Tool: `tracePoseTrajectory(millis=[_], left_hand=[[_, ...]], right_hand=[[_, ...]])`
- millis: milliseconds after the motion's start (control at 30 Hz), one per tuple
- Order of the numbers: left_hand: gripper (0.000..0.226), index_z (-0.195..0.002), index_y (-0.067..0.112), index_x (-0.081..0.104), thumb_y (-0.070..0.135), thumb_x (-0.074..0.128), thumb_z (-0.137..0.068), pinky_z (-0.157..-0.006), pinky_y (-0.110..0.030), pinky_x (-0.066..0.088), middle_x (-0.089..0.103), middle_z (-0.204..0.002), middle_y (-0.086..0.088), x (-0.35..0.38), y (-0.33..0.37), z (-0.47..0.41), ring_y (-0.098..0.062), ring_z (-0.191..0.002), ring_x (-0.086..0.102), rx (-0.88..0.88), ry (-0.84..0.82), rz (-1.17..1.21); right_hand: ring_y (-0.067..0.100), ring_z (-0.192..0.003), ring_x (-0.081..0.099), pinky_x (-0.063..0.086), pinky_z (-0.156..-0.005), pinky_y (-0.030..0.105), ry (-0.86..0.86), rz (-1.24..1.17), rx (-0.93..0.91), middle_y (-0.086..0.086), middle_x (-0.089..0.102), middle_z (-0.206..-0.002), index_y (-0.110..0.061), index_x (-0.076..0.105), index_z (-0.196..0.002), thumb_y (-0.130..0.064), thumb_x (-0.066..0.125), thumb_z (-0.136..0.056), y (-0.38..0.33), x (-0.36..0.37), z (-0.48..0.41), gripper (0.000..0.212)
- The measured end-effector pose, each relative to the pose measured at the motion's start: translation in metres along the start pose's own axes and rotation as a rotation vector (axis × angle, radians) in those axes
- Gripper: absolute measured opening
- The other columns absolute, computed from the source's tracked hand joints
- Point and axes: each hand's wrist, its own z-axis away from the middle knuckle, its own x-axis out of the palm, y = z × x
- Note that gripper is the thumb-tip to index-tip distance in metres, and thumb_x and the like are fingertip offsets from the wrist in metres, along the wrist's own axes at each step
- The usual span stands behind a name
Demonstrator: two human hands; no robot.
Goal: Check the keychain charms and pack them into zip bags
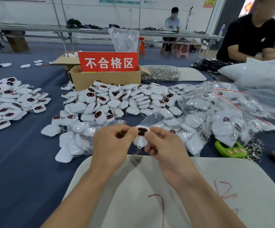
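Observation:
A white keychain charm (141,137) with a dark, red-rimmed face is held above the table's near side. My left hand (112,143) pinches its left edge and my right hand (164,145) pinches its right edge. Its metal chain (137,152) hangs below between my hands. A big loose pile of the same charms (117,101) lies behind it. Clear zip bags filled with charms (216,122) lie to the right, and another filled bag (77,140) lies just left of my left hand.
A cardboard box (105,79) with a red sign stands behind the pile. A second charm pile (11,101) lies at far left. A green gadget (229,148) and loose chains (255,150) lie at right. A white cloth (216,186) covers the near edge. A person in black sits at right.

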Motion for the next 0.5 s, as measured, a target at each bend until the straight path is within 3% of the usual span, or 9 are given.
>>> tracePoseTrajectory(millis=[100, 200, 367, 500], left_hand=[[0.016, -0.092, 0.048, 0.078, 0.042, 0.069, -0.08, -0.074, -0.032, 0.06, 0.077, -0.079, 0.014, 0.002, 0.0008, -0.0003, -0.007, -0.072, 0.071, -0.042, -0.062, 0.081], [0.023, -0.095, 0.045, 0.08, 0.048, 0.067, -0.076, -0.079, -0.048, 0.061, 0.079, -0.083, 0.01, 0.0014, 0.0025, -0.0015, -0.017, -0.079, 0.074, -0.026, -0.137, 0.075], [0.021, -0.089, 0.043, 0.081, 0.052, 0.071, -0.073, -0.075, -0.055, 0.06, 0.076, -0.074, 0.003, 0.0, 0.0025, -0.0008, -0.029, -0.074, 0.072, -0.022, -0.153, 0.064], [0.013, -0.088, 0.042, 0.081, 0.044, 0.073, -0.078, -0.07, -0.049, 0.06, 0.075, -0.07, 0.001, -0.0003, 0.0031, -0.0006, -0.028, -0.069, 0.07, -0.033, -0.174, 0.05]], right_hand=[[0.011, -0.055, 0.05, 0.047, -0.054, 0.018, -0.033, -0.024, 0.003, 0.003, 0.065, -0.071, -0.005, 0.072, -0.099, -0.002, 0.062, -0.096, -0.0008, -0.0023, -0.0032, 0.011], [0.01, -0.052, 0.049, 0.044, -0.049, 0.016, -0.024, 0.064, -0.034, -0.002, 0.065, -0.066, -0.009, 0.07, -0.095, -0.003, 0.059, -0.096, 0.0015, -0.001, -0.0042, 0.012], [0.011, -0.053, 0.051, 0.044, -0.052, 0.018, -0.041, 0.158, -0.02, -0.002, 0.063, -0.066, -0.009, 0.065, -0.095, -0.005, 0.056, -0.096, 0.0051, -0.0017, -0.0055, 0.01], [0.007, -0.055, 0.055, 0.046, -0.053, 0.017, -0.045, 0.176, -0.019, -0.002, 0.066, -0.071, -0.007, 0.066, -0.097, -0.005, 0.056, -0.097, 0.0052, -0.0015, -0.0049, 0.01]])
